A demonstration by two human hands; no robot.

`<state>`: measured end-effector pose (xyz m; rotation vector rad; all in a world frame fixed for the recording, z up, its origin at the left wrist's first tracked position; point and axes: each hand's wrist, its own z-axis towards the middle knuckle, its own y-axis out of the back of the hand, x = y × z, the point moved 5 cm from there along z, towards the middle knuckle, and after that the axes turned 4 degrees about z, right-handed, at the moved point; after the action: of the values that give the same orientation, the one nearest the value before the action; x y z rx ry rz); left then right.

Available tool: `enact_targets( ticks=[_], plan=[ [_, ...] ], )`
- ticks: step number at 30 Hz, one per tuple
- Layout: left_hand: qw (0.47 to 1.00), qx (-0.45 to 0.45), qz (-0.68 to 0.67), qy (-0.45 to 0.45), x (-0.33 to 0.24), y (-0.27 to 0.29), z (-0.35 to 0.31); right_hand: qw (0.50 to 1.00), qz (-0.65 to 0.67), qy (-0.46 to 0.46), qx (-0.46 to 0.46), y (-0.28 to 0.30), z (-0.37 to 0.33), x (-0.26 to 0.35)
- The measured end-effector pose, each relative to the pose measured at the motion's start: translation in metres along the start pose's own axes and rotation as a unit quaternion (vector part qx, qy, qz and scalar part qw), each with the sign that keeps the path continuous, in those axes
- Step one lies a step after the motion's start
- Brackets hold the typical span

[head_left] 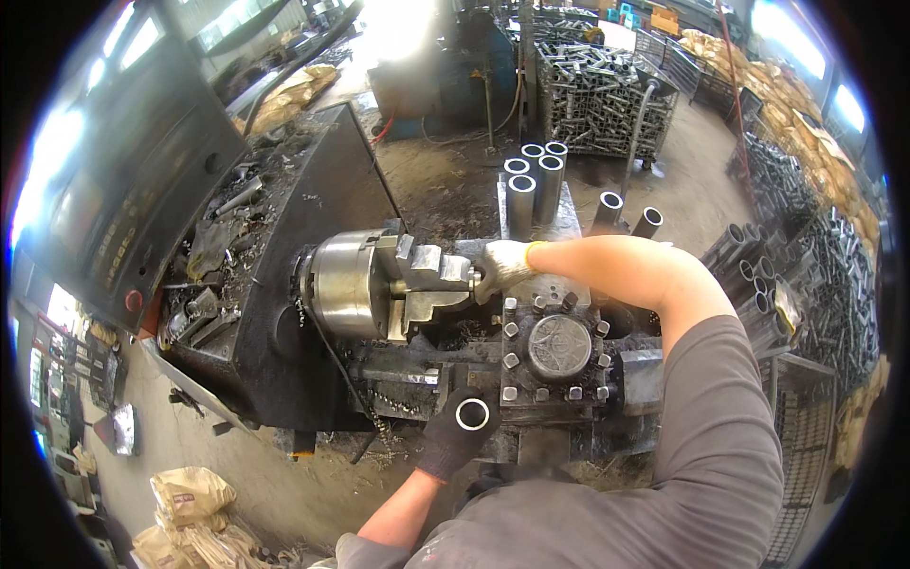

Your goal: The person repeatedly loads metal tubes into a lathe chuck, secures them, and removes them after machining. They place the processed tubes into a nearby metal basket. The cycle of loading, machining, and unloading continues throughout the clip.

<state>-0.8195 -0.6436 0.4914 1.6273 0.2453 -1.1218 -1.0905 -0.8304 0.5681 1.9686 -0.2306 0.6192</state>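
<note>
My left hand (453,438), in a dark glove, is closed around a short metal tube (486,414) whose bright ring end faces up. It is just in front of the lathe's square tool post (559,347), which has bolts around its top. My right hand (506,269), in a pale glove, reaches across the tool post to the stepped jaws (436,269) of the lathe chuck (349,284). Its fingers are curled at the jaws' outer end, and what they grip there is mostly hidden. Several metal tubes (520,204) stand upright on a plate behind the tool post.
The dark headstock (294,237) at left carries scraps and swarf. Metal shavings (398,400) lie below the chuck. A wire bin (611,100) full of metal parts stands at the back. More tubes (749,270) are stacked at right; paper sacks (192,495) lie at lower left.
</note>
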Motion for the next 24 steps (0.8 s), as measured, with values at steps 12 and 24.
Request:
enact_targets(
  ticks=[12,24],
  plan=[
    [0.850,-0.267,0.238,-0.387,-0.089,0.093,0.139,0.947,0.292,0.077,0.112,-0.023,0.025,-0.041],
    [0.837,-0.316,0.305,-0.326,-0.055,0.035,0.188,0.884,0.364,-0.101,0.275,-0.024,0.026,-0.087]
  ],
)
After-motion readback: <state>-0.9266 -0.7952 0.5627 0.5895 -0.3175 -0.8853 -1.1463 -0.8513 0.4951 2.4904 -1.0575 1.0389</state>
